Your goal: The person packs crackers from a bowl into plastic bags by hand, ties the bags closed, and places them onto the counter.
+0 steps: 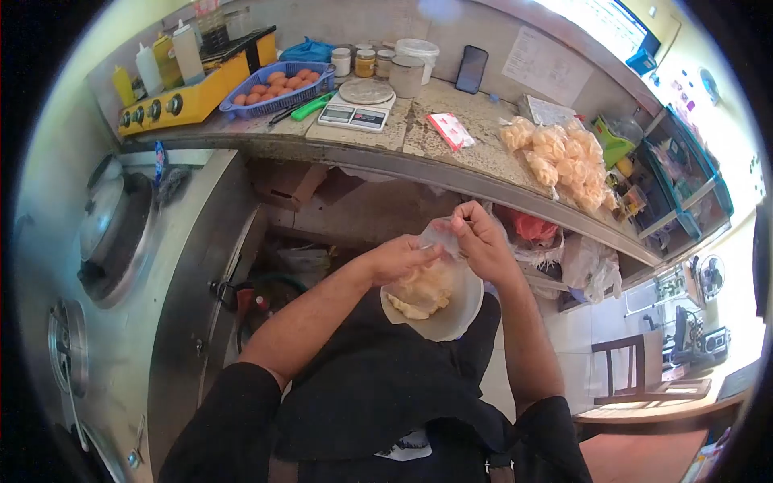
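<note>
A white bowl (pixel 459 314) sits at my lap, with a pale yellow, lumpy mass (pixel 420 296) inside it. Over its far rim, a thin clear plastic bag (pixel 439 234) is stretched between my two hands. My left hand (pixel 400 260) pinches the bag's near left side, thumb and fingers pressed together. On the other side, my right hand (pixel 481 241) has its fingers closed on the bag's upper edge. The bag's lower part hangs down toward the bowl, and I cannot tell how much of the pale mass is inside it.
Several filled clear bags (pixel 564 157) are piled on the counter to the right. A kitchen scale (pixel 354 115), a blue basket of eggs (pixel 278 84), lidded jars, a phone (pixel 472 68) and a red-and-white packet (pixel 451 130) lie farther along. A yellow stove (pixel 181 92) stands left.
</note>
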A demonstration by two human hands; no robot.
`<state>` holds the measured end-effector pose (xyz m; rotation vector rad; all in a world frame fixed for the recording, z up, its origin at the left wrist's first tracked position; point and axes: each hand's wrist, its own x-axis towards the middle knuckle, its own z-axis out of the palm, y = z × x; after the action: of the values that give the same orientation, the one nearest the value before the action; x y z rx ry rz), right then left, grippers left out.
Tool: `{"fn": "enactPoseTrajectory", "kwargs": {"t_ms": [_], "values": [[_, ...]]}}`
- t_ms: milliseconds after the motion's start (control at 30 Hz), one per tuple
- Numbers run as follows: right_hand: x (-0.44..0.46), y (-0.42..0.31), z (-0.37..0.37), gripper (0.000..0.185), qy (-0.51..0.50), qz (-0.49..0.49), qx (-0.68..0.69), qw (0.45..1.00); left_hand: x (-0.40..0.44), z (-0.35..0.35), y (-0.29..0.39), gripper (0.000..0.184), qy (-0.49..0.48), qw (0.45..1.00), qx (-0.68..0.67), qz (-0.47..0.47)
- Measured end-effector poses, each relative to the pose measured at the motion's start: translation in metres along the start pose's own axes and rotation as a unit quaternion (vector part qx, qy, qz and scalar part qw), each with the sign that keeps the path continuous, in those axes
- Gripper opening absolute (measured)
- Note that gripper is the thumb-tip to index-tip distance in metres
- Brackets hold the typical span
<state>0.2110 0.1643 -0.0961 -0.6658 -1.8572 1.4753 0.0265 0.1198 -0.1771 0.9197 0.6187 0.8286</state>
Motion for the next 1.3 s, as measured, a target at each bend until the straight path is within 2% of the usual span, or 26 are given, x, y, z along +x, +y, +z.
{"fn": "enactPoseTrajectory", "kwargs": {"t_ms": [67, 267, 367, 400, 467, 533, 600, 667, 700, 767, 867, 967, 1067, 1167, 1200, 1267, 1300], "values": [[-0.002, -0.004, -0.001, 0.014, 0.004, -0.005, -0.015, 1.0, -0.002, 0.01, 0.01, 0.035, 0.008, 0.999, 0.037, -0.016], [-0.009, 0.03, -0.019, 0.013, 0.044, 0.012, -0.042, 0.998, -0.001, -0.012, 0.01, 0.032, -0.098, 0.993, 0.024, -0.069], [-0.02, 0.013, -0.009, 0.02, 0.129, -0.008, -0.26, 0.957, 0.001, -0.018, 0.013, 0.033, -0.072, 0.985, 0.002, -0.16], [-0.024, 0.004, -0.005, 0.03, 0.119, -0.086, -0.361, 0.921, 0.0, -0.018, 0.017, 0.033, -0.06, 0.983, 0.047, -0.168], [-0.033, -0.015, 0.008, 0.053, 0.095, -0.239, -0.541, 0.801, 0.0, -0.018, 0.023, 0.032, -0.039, 0.972, 0.136, -0.185], [-0.042, -0.029, 0.032, 0.078, -0.014, -0.217, -0.58, 0.785, 0.012, -0.026, 0.013, 0.033, -0.059, 0.966, 0.178, -0.178], [-0.048, -0.023, 0.041, 0.094, -0.074, -0.179, -0.587, 0.786, 0.018, -0.028, 0.007, 0.034, -0.076, 0.958, 0.222, -0.166], [-0.046, 0.0, 0.037, 0.1, -0.087, -0.127, -0.566, 0.81, 0.019, -0.018, 0.016, 0.035, -0.083, 0.951, 0.264, -0.138], [-0.044, 0.009, 0.035, 0.102, -0.087, -0.099, -0.552, 0.823, 0.016, -0.013, 0.027, 0.037, -0.081, 0.94, 0.272, -0.188], [-0.043, 0.021, 0.033, 0.102, -0.078, -0.029, -0.503, 0.86, 0.008, -0.003, 0.045, 0.041, -0.073, 0.912, 0.28, -0.29], [-0.047, 0.039, 0.031, 0.079, -0.032, -0.034, -0.503, 0.863, 0.004, -0.038, 0.029, 0.043, -0.051, 0.947, 0.214, -0.233], [-0.044, 0.038, 0.024, 0.043, -0.035, 0.058, -0.554, 0.83, -0.024, -0.062, 0.014, 0.046, -0.057, 0.985, 0.0, -0.165], [-0.046, 0.038, 0.016, 0.017, -0.007, 0.087, -0.577, 0.812, -0.054, -0.074, -0.016, 0.041, -0.006, 0.983, 0.094, -0.157], [-0.04, 0.028, 0.024, 0.023, -0.019, 0.14, -0.56, 0.817, -0.062, -0.035, -0.052, 0.038, -0.035, 0.982, 0.17, -0.074], [-0.038, 0.031, 0.028, 0.023, -0.002, 0.132, -0.555, 0.821, -0.061, -0.016, -0.054, 0.041, -0.009, 0.989, 0.145, -0.04], [-0.034, 0.04, 0.037, 0.023, 0.03, 0.11, -0.549, 0.828, -0.036, -0.014, -0.088, 0.053, 0.061, 0.97, 0.229, -0.06], [-0.033, 0.034, 0.046, 0.023, 0.03, 0.11, -0.531, 0.84, -0.031, -0.003, -0.082, 0.056, 0.075, 0.98, 0.182, -0.012]]}}
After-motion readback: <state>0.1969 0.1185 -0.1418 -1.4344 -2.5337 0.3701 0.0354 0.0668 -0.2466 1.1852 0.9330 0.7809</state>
